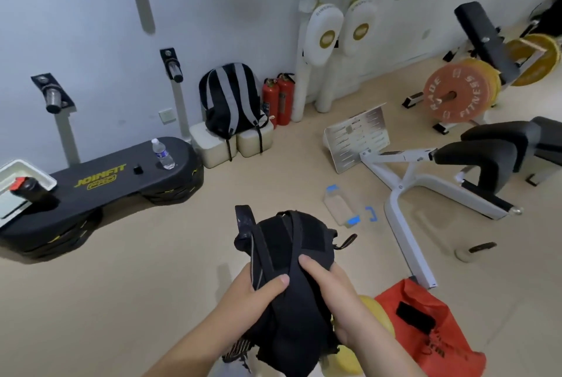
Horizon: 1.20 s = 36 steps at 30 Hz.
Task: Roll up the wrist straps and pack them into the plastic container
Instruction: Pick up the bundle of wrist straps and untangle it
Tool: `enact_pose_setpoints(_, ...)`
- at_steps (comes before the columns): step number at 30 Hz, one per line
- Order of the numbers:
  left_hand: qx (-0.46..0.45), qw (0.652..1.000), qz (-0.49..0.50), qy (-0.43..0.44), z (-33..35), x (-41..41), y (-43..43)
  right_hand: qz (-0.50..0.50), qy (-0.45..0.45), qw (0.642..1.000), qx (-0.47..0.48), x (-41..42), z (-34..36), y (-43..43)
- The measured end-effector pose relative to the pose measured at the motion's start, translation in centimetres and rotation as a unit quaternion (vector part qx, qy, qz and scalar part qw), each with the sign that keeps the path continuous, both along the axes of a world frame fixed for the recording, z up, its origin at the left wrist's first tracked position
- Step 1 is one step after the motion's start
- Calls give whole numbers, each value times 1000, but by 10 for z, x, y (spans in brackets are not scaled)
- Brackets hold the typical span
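Note:
A bundle of black wrist straps [282, 243] hangs in front of me at the bottom centre, with loose ends sticking up and trailing below. My left hand [255, 291] grips the bundle from the left, thumb across the front. My right hand [328, 285] holds it from the right, thumb pressed on the fabric. A clear plastic container [337, 205] with blue clips lies on the floor beyond the straps, to the right. Its blue-edged lid piece [371, 213] lies beside it.
A red bag [438, 325] and yellow objects [377, 316] sit at the lower right. A white bench frame [404, 194] with black pads stands at the right. A black JOINFIT step [121, 182] carries a water bottle [163, 154] on the left. A backpack [231, 100] leans on the wall.

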<state>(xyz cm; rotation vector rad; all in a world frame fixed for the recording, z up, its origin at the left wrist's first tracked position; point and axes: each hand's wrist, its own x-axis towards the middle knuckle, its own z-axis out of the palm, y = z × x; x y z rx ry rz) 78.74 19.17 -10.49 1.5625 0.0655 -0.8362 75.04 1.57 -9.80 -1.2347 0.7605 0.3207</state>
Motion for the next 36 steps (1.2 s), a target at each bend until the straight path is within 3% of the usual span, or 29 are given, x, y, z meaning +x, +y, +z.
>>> enact_pose_setpoints(13, -20, 999, 32, -28, -29, 204, -41, 75, 1, 997, 14, 219, -5, -48)
enact_pose_setpoints(20, 6, 993, 116, -29, -68, 293, -74, 213, 23, 976, -31, 344, -42, -92)
enact_pose_setpoints(27, 48, 979, 196, -12, -209, 365, -110, 328, 87, 940, -40, 456, -186, -127)
enact_pose_setpoints(36, 62, 980, 186, 31, -468, 359, -93, 346, 193, 918, -13, 460, -471, -112)
